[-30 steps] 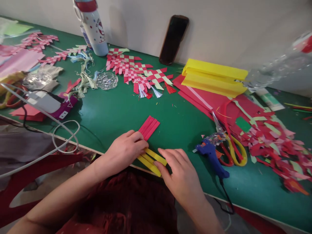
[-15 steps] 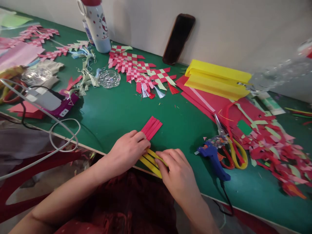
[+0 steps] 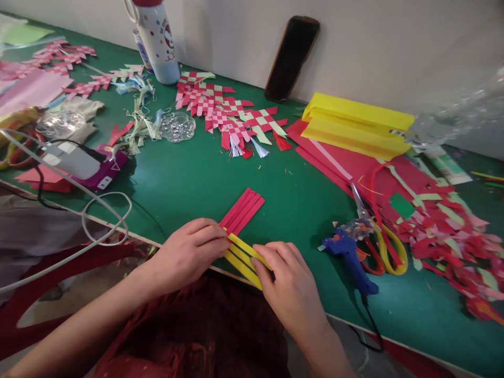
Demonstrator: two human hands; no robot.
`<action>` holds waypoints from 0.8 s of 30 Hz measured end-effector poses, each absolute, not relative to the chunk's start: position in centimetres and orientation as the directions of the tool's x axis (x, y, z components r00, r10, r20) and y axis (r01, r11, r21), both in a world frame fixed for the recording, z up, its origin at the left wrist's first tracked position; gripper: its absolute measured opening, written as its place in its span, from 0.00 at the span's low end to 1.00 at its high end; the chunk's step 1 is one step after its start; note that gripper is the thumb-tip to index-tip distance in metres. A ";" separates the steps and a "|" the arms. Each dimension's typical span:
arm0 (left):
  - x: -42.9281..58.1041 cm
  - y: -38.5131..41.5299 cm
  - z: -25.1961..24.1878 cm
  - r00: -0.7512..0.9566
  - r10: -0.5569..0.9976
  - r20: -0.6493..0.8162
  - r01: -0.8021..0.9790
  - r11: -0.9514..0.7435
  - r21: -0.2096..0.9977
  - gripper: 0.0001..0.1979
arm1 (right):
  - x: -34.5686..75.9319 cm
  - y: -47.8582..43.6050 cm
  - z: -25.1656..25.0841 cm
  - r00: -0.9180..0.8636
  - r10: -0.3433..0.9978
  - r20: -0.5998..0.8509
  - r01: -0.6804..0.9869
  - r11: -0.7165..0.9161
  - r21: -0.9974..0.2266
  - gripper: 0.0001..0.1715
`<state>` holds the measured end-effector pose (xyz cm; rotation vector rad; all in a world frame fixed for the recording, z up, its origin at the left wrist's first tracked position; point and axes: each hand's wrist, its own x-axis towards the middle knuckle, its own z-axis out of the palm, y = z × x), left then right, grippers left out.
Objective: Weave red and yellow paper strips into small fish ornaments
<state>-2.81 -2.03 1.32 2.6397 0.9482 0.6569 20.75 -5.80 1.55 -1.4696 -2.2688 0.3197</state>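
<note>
Several red paper strips (image 3: 243, 209) lie side by side on the green table (image 3: 189, 178), pointing away from me. Crossing their near ends are a few yellow strips (image 3: 240, 256) at the table's front edge. My left hand (image 3: 188, 252) rests on the near ends of the red strips, its fingertips pressed at the crossing. My right hand (image 3: 287, 283) lies over the right ends of the yellow strips, with its fingers pinching one of them.
A blue glue gun (image 3: 348, 257) and yellow-handled scissors (image 3: 388, 252) lie right of my hands, beside a heap of paper scraps (image 3: 444, 231). Folded yellow paper (image 3: 354, 123), woven red pieces (image 3: 232, 118), a bottle (image 3: 157, 39), a phone (image 3: 292, 58) and a white cable (image 3: 104, 226) surround the area.
My left hand has slid back toward the table edge, uncovering more of the red strips and the crossing. My right hand stays on the yellow strips.
</note>
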 end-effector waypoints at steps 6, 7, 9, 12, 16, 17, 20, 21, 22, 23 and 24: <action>-3.2 -2.5 0.4 0.652 0.664 0.365 0.566 -0.747 0.349 0.10 | 20.8 -5.9 1.4 -0.360 0.916 0.176 0.823 0.401 -0.402 0.13; -3.2 -2.5 0.3 0.642 0.675 0.364 0.574 -0.738 0.355 0.10 | 20.7 -5.9 1.4 -0.362 0.918 0.162 0.824 0.396 -0.405 0.14; -3.0 -2.4 0.3 0.626 0.692 0.361 0.588 -0.722 0.365 0.10 | 20.7 -5.9 1.4 -0.362 0.920 0.150 0.825 0.391 -0.409 0.14; -2.7 -2.5 0.2 0.614 0.706 0.353 0.595 -0.708 0.380 0.10 | 20.7 -5.9 1.6 -0.371 0.916 0.153 0.820 0.401 -0.408 0.12; -2.5 -2.8 0.1 0.598 0.726 0.340 0.612 -0.687 0.391 0.10 | 20.8 -5.9 1.8 -0.395 0.905 0.158 0.810 0.424 -0.405 0.13; -2.5 -2.8 0.1 0.597 0.727 0.338 0.615 -0.686 0.389 0.10 | 20.8 -5.9 1.8 -0.400 0.903 0.159 0.808 0.429 -0.404 0.13; -2.4 -2.8 0.2 0.620 0.713 0.327 0.618 -0.701 0.355 0.11 | 20.9 -5.9 1.8 -0.415 0.896 0.159 0.803 0.443 -0.398 0.13; -2.4 -2.8 0.2 0.632 0.707 0.318 0.622 -0.708 0.335 0.12 | 20.9 -6.0 1.8 -0.420 0.894 0.157 0.802 0.447 -0.396 0.13; -2.4 -2.8 0.3 0.646 0.700 0.304 0.627 -0.714 0.313 0.13 | 20.9 -6.0 1.8 -0.425 0.892 0.155 0.801 0.450 -0.394 0.13; -2.3 -2.8 0.3 0.660 0.695 0.286 0.631 -0.719 0.291 0.14 | 20.9 -6.0 1.8 -0.427 0.890 0.157 0.801 0.453 -0.392 0.13; -2.3 -2.8 0.3 0.669 0.693 0.269 0.636 -0.721 0.274 0.14 | 20.9 -6.0 1.9 -0.428 0.890 0.159 0.801 0.455 -0.389 0.13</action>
